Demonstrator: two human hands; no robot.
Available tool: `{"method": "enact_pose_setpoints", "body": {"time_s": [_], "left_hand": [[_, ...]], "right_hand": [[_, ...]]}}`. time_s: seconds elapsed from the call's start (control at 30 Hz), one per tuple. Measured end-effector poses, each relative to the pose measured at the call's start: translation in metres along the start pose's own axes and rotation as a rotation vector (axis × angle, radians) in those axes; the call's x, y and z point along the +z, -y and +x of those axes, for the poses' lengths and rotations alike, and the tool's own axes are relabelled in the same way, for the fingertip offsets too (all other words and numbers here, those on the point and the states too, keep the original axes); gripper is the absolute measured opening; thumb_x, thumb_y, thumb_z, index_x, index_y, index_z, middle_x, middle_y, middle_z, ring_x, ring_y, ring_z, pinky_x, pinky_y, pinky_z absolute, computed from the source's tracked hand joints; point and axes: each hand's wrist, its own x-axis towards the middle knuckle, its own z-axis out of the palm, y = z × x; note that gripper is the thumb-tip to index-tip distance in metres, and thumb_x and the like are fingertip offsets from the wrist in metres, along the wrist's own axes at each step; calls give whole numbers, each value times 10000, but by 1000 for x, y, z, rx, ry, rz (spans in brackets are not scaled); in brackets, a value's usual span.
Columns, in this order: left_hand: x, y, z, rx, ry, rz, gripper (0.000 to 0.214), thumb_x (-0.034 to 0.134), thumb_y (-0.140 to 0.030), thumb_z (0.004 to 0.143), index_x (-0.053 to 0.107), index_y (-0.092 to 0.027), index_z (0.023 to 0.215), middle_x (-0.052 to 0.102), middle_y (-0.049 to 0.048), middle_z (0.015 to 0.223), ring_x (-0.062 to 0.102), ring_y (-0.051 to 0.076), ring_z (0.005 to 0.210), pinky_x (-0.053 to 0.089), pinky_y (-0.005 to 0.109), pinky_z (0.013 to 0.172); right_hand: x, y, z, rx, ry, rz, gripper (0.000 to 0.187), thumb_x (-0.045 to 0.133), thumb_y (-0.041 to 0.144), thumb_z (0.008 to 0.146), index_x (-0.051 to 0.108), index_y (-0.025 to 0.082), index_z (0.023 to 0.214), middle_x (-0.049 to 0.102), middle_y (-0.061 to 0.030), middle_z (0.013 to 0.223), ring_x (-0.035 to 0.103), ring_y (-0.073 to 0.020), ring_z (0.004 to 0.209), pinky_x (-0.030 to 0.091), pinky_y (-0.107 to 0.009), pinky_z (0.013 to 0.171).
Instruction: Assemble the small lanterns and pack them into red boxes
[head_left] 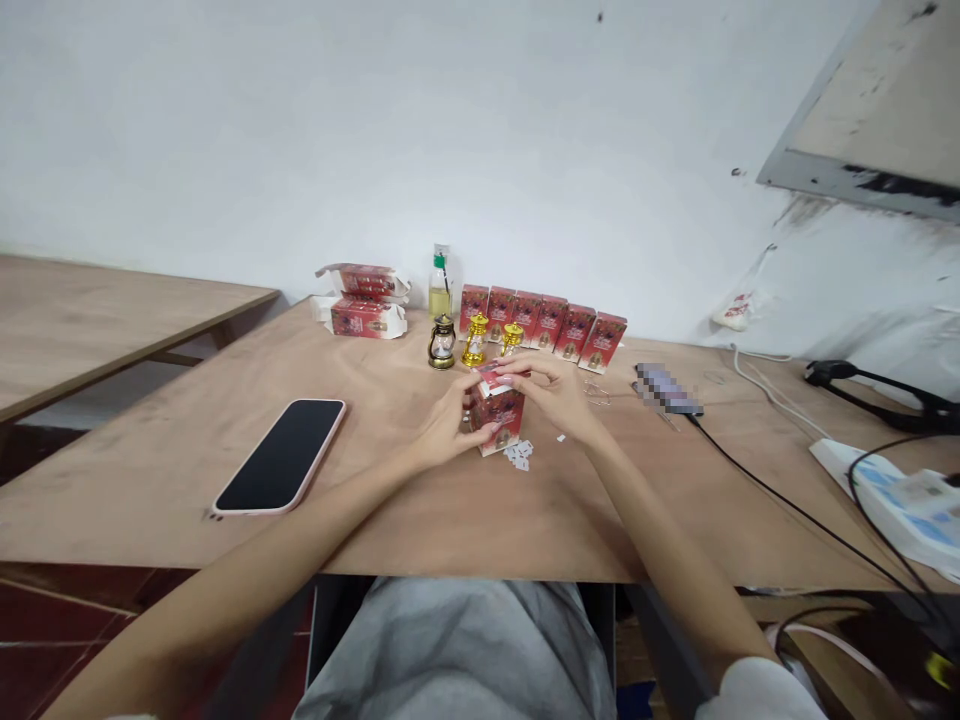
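Observation:
A small red box (498, 412) stands upright on the wooden table (420, 510) in front of me. My left hand (448, 422) is closed around its left side. My right hand (555, 392) rests on its top flap, fingers curled over the white edge. Small white paper pieces (519, 454) lie by the box's base. Behind the box stand a black mini lantern (442, 342) and two gold mini lanterns (475, 340), with a row of several red boxes (546, 324) against the wall.
A black phone in a pink case (282, 456) lies to the left. Flattened red cartons (364, 300) and a small bottle (439, 284) sit at the back. A black cable (787, 500), a power strip (892, 500) and a second table (90, 320) flank the area.

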Motion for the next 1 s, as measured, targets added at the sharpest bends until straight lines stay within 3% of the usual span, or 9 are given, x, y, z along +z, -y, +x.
{"method": "enact_pose_setpoints", "body": {"time_s": [0.1, 0.23, 0.37, 0.53, 0.7, 0.87, 0.93, 1.0], "left_hand": [[6, 2, -1, -37, -75, -153, 763, 682, -304, 748, 166, -253, 1308, 407, 153, 1334, 544, 251, 1148, 514, 461, 908], [6, 1, 0, -94, -42, -223, 830, 713, -296, 724, 155, -261, 1337, 418, 160, 1359, 555, 256, 1148, 513, 467, 918], [3, 1, 0, -119, -39, -232, 831, 714, -289, 724, 181, -264, 1361, 399, 171, 1394, 554, 279, 1159, 521, 478, 904], [2, -1, 0, -79, 1, -205, 825, 700, -271, 741, 172, -264, 1375, 374, 178, 1415, 483, 297, 1247, 495, 488, 942], [2, 1, 1, -60, 35, -218, 884, 710, -288, 738, 138, -252, 1411, 353, 198, 1433, 498, 307, 1237, 490, 484, 950], [1, 2, -1, -75, 113, -103, 953, 723, -410, 718, 136, -218, 1445, 412, 190, 1404, 500, 325, 1232, 457, 510, 978], [1, 1, -2, -78, 179, 13, 1007, 717, -474, 707, 106, -195, 1456, 382, 195, 1431, 452, 332, 1273, 406, 523, 1026], [2, -1, -4, -124, 256, 170, 967, 671, -516, 735, 131, -158, 1452, 350, 201, 1453, 391, 333, 1318, 348, 520, 1071]], "right_hand": [[5, -4, -5, -15, -87, -58, 132, 611, 356, 844, 731, 309, 870, 733, -8, 977, 641, -212, 992, 451, -430, 944], [9, -7, -5, -21, -147, -111, 137, 598, 338, 853, 727, 324, 893, 735, 1, 984, 639, -220, 985, 471, -432, 914], [10, -3, -6, -66, -105, -190, 117, 609, 316, 846, 724, 321, 866, 735, 2, 988, 625, -235, 983, 456, -466, 914], [8, -4, -19, -136, -18, -226, 86, 626, 339, 824, 682, 289, 866, 685, -36, 1137, 560, -254, 1142, 378, -520, 1016], [8, -13, -29, -25, 93, -158, 461, 700, 401, 749, 546, 245, 1155, 436, -126, 1416, 390, -271, 1332, 337, -485, 1076], [-1, -15, -20, 115, 144, -47, 753, 796, 415, 627, 445, 262, 1275, 531, -103, 1280, 528, -257, 1185, 424, -429, 1012], [-15, -15, -14, 141, 66, -51, 771, 820, 412, 585, 467, 263, 1253, 543, -86, 1253, 541, -250, 1155, 445, -413, 986], [-39, -19, -9, 152, -122, -112, 782, 823, 421, 568, 469, 261, 1247, 522, -80, 1270, 524, -251, 1164, 441, -415, 986]]}}
